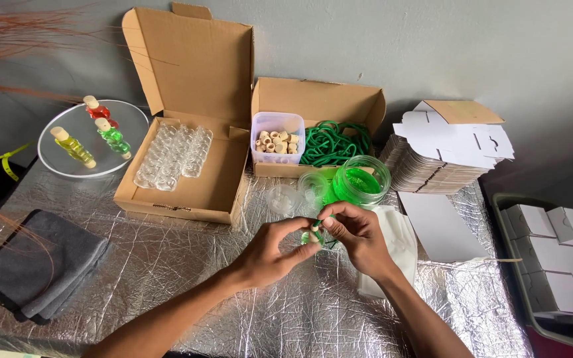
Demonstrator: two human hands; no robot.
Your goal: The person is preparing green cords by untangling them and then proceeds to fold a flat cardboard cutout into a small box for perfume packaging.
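My left hand and my right hand meet over the foil-covered table. Between their fingertips they pinch a small bottle of green liquid with a cork stopper, and a green cord runs around it. Just behind the hands stands a glass jar of green liquid, with a small clear cup and a clear lid beside it. A white cloth lies under my right hand.
An open cardboard box of empty clear bottles sits at the left. Another box holds a tub of corks and green cords. A round plate carries three filled bottles. Flat white cartons, folded boxes in a tray and a grey cloth lie around.
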